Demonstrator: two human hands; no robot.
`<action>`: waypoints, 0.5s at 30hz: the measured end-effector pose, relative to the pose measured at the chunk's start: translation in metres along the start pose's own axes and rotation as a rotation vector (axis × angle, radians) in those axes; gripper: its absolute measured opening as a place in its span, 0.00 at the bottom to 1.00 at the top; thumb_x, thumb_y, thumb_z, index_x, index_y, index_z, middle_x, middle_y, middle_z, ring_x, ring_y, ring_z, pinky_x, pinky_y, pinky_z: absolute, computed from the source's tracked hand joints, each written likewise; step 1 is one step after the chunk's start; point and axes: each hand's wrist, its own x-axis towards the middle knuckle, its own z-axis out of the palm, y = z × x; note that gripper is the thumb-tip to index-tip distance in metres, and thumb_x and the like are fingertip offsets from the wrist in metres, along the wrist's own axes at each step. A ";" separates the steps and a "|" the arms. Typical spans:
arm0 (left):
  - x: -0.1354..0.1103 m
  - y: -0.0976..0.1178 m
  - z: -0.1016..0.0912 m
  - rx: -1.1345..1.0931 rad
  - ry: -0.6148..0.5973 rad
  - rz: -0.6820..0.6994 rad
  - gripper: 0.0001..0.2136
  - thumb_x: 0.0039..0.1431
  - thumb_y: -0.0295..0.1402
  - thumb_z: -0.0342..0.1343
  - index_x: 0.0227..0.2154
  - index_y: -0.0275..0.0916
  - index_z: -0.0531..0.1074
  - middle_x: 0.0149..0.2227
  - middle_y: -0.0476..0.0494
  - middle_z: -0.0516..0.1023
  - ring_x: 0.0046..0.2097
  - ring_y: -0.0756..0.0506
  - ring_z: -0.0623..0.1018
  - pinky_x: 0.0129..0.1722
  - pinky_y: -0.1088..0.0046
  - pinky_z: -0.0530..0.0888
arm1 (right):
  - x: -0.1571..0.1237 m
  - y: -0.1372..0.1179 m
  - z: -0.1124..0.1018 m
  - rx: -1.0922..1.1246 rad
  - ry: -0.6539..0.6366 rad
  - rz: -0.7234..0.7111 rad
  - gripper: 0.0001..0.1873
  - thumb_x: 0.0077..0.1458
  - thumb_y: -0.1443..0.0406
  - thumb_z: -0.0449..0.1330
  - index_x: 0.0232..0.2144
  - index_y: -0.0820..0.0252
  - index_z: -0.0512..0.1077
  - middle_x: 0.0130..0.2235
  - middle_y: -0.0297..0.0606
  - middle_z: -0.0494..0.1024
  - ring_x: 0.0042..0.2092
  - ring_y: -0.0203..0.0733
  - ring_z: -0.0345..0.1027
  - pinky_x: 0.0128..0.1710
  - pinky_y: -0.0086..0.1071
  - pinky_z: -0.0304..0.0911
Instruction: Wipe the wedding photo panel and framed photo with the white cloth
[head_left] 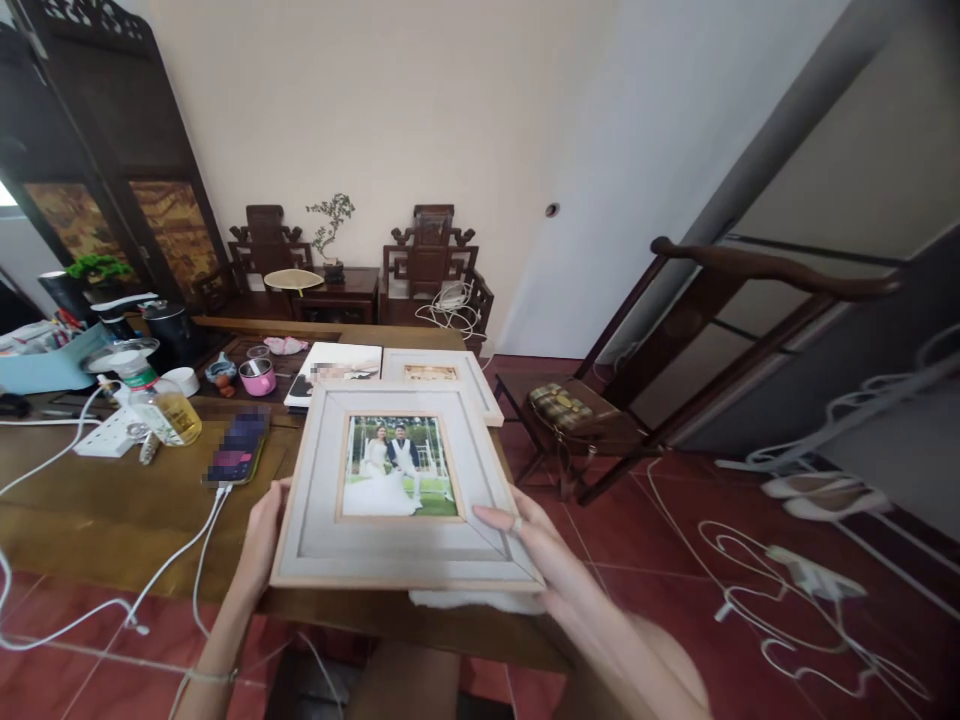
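Observation:
A white picture frame [315, 540] with a pale wood edge is held up over the near side of the wooden table. Inside it is a photo [401, 465] of two people in wedding clothes. My left hand [268, 525] grips the frame's left edge, its fingers mostly hidden behind. At the lower right corner, my right hand [525, 522] holds the frame with the thumb on the front and the other fingers largely out of sight. Just beyond lie a second white frame [480, 385] and a white photo book [360, 358]. Something white [480, 600] shows under the held frame.
A phone [241, 450] on a white cable, a power strip [105, 432], an oil-coloured bottle [171, 415] and a pink cup [257, 377] stand on the table [172, 530]. At right is a wooden chair [615, 420] with a plaid bag [559, 406]; cables [795, 620] trail over the floor.

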 end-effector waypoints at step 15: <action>0.022 -0.022 0.020 0.487 -0.121 0.148 0.20 0.58 0.45 0.48 0.43 0.37 0.73 0.40 0.42 0.80 0.38 0.40 0.77 0.39 0.73 0.71 | 0.052 0.037 -0.046 0.151 -0.070 0.065 0.26 0.35 0.63 0.71 0.41 0.58 0.75 0.37 0.38 0.82 0.37 0.50 0.76 0.36 0.37 0.68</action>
